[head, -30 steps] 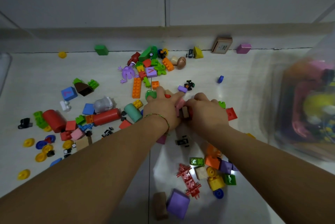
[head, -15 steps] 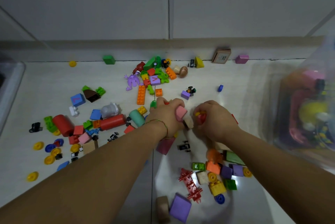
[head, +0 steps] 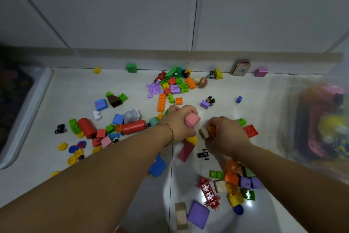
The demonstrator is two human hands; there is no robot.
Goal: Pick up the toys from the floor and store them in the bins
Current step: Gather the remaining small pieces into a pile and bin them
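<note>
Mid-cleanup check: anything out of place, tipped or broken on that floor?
Nothing looks broken. Strays lie apart along the baseboard: a green plastic block, a yellow disc, a pink-purple cube, and a square wooden tile tipped up on edge, leaning against it.

Home playroom: toy blocks (head: 161, 102) across tiled floor (head: 66, 89)

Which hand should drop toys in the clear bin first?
Likely the right hand: it holds a tan block and is nearer the clear bin. The left hand, gripping a pink block, is farther.
</note>
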